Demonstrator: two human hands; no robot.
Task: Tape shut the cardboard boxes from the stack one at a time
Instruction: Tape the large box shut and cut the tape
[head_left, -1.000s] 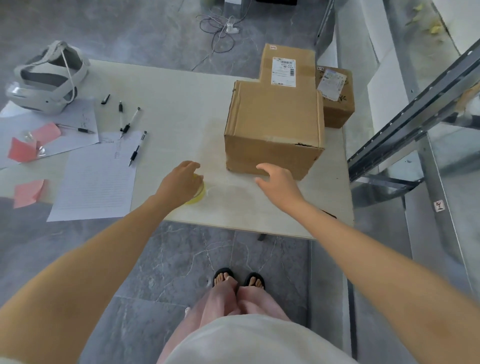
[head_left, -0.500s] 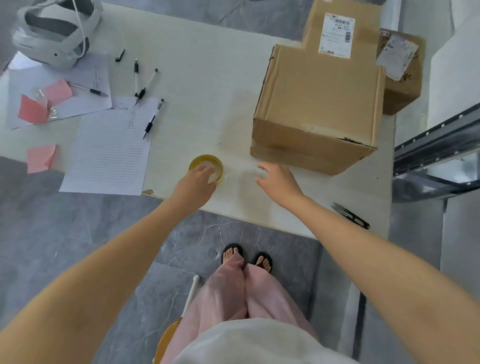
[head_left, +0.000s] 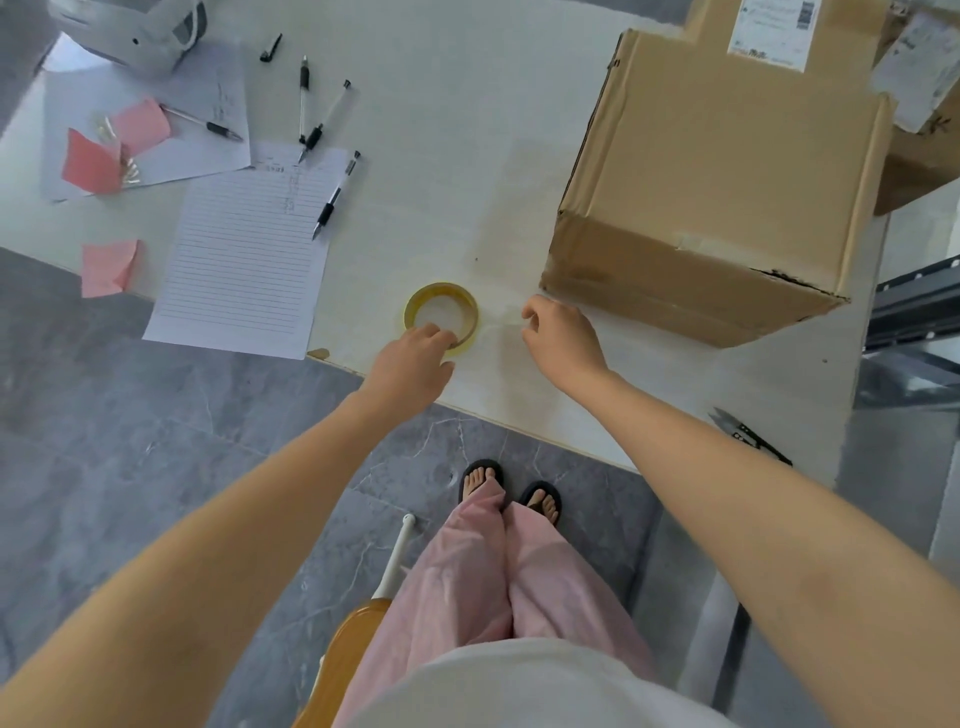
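The roll (head_left: 441, 316) of yellowish clear tape lies flat on the table (head_left: 441, 156) near its front edge, left of the box (head_left: 722, 171) and apart from it. The left hand (head_left: 410, 366) reaches over the edge and grips the roll's near rim, fingers curled onto it. The right hand (head_left: 563, 340) sits just right of the roll, close to the box's front lower corner; its thumb and fingers are bent together and pinch a faint clear strip (head_left: 498, 326) that runs from the roll to the fingertips. The box stands closed with its top flaps down, an old patch of tape on the front edge and a dark tear at the right front corner. Behind it stands a 2nd box (head_left: 717, 15) with a white label (head_left: 774, 31), and to the right a 3rd box (head_left: 914, 171) that also bears a label. Snips (head_left: 748, 435) lie by the table's near right edge, partly behind the right forearm. On the left of the table lie a lined sheet (head_left: 249, 260), 4 pens, one of them (head_left: 335, 197) across that sheet's corner, 3 pink notes (head_left: 108, 266) and a white headset (head_left: 130, 31) at the far corner. Below, an orange chair (head_left: 343, 665) stands beside the person's legs.
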